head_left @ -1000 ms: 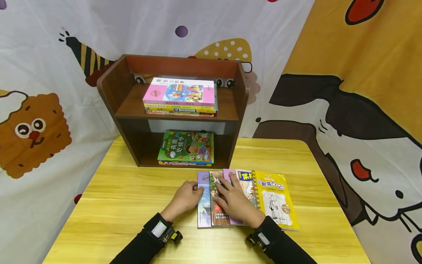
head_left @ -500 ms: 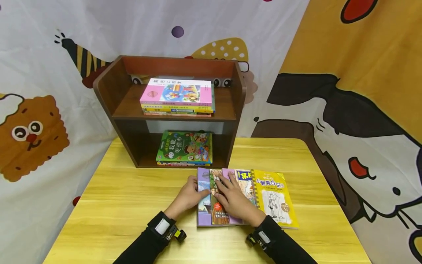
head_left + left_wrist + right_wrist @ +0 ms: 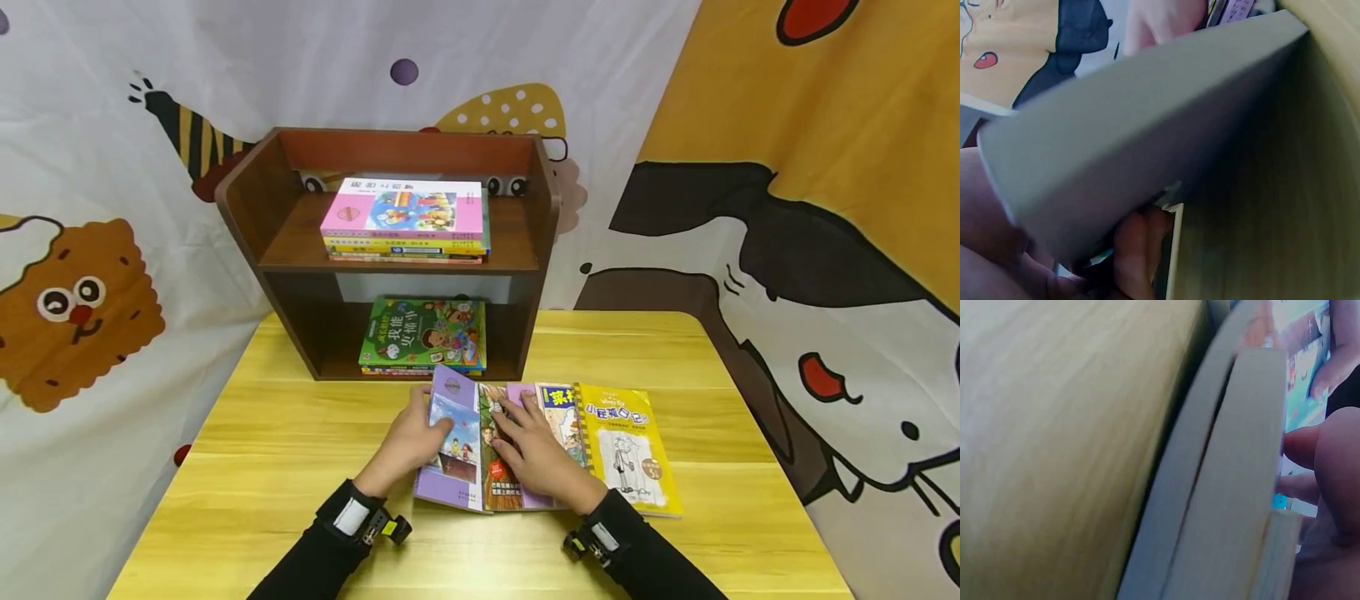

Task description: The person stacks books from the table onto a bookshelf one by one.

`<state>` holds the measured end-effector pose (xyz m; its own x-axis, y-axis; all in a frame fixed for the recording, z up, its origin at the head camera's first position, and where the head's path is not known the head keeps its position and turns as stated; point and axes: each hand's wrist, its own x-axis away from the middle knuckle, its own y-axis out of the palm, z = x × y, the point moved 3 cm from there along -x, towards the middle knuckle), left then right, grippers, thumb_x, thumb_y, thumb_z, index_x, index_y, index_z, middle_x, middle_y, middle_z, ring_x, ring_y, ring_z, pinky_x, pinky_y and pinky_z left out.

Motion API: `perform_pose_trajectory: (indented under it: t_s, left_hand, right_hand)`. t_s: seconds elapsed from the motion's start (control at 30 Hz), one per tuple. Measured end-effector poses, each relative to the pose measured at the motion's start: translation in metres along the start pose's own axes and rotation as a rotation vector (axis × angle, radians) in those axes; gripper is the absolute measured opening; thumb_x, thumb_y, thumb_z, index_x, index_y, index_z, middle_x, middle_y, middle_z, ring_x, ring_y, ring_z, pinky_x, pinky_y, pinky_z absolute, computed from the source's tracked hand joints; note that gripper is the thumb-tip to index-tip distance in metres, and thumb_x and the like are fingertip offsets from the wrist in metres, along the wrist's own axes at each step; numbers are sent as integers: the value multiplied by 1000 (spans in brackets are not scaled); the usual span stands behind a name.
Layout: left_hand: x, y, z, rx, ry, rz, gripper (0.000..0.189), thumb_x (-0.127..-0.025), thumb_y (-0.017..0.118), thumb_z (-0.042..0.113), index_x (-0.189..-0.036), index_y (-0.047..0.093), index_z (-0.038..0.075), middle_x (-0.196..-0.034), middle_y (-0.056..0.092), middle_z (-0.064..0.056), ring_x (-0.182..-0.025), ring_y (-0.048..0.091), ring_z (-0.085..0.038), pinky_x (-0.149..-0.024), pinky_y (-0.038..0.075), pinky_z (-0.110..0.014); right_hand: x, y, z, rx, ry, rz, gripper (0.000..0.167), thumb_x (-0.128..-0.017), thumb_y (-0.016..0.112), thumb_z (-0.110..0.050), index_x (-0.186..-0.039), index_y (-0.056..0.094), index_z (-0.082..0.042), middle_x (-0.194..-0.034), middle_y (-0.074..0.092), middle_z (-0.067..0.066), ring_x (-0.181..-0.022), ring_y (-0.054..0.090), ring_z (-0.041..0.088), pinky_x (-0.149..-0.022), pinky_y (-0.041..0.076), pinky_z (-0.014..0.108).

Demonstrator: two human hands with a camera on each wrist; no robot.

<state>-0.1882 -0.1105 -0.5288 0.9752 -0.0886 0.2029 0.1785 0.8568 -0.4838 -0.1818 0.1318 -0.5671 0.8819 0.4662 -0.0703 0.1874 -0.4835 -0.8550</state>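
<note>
My left hand (image 3: 405, 440) pinches the left side of a purple picture-covered book (image 3: 462, 433), thumb on the cover and fingers under it. That book's left side is tilted up off the table; its thick page edge (image 3: 1116, 119) fills much of the left wrist view, with curled fingers (image 3: 1135, 247) beneath. My right hand (image 3: 542, 457) rests with spread fingers on the overlapping books beside it: a brown-covered book (image 3: 501, 492), another purple book (image 3: 516, 395) and a comic book with a blue title block (image 3: 558, 417). In the right wrist view, stacked page edges (image 3: 1229, 469) lie beside the right hand (image 3: 1335, 481).
A yellow book (image 3: 628, 454) lies at the row's right end. Behind stands a brown two-tier shelf (image 3: 543, 217), with a pink-topped stack of books (image 3: 405, 208) above and a green-topped stack (image 3: 423, 333) below. The wooden table (image 3: 300, 467) extends around the books.
My left hand has taken hold of the leftmost purple book, then lifted its left side and shifted it leftward. My right hand has stayed on the other books.
</note>
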Motion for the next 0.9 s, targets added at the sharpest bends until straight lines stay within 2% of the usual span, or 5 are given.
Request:
perform_pose_trajectory:
  t_s: [0.23,0.37,0.5,0.7,0.9]
  left_hand:
    - [4,-26,-3,-117,14,84,65,-105,67,21,-161,35,14,-114,74,-23,-97,71,-33,-85,56,-49]
    - [8,-37,-1,-98,58,100,64,-105,66,20,-161,35,16,-116,75,-22,-100,72,-33,-87,55,-51]
    - [10,-41,1,-1,89,95,63,-108,64,19,-162,31,20,-121,76,-21,-96,75,-30,-85,57,-46]
    - [11,-40,10,232,139,98,61,-111,62,16,-162,30,24,-132,74,-22,-96,79,-28,-90,62,-42]
    - [13,-36,21,467,143,9,59,-115,56,14,-163,26,27,-128,73,-26,-94,81,-31,-84,67,-41]
  right_hand:
    - [0,-4,4,-6,-9,-16,48,-114,62,-32,-156,63,-9,-182,32,15,-170,10,54,-134,17,75]
    - [-1,-7,2,-83,40,5,48,-114,61,-31,-156,64,-7,-181,35,15,-171,10,51,-133,19,75]
    - [0,-11,-7,-226,106,60,55,-117,55,-41,-162,56,-9,-179,38,13,-171,20,47,-133,24,73]
    - [0,-19,-26,-476,221,109,62,-115,50,-59,-168,49,-28,-171,53,4,-150,60,34,-122,49,59]
    - [-5,-20,-38,-700,277,75,65,-115,53,-57,-166,52,-16,-154,67,15,-131,73,33,-112,59,49]
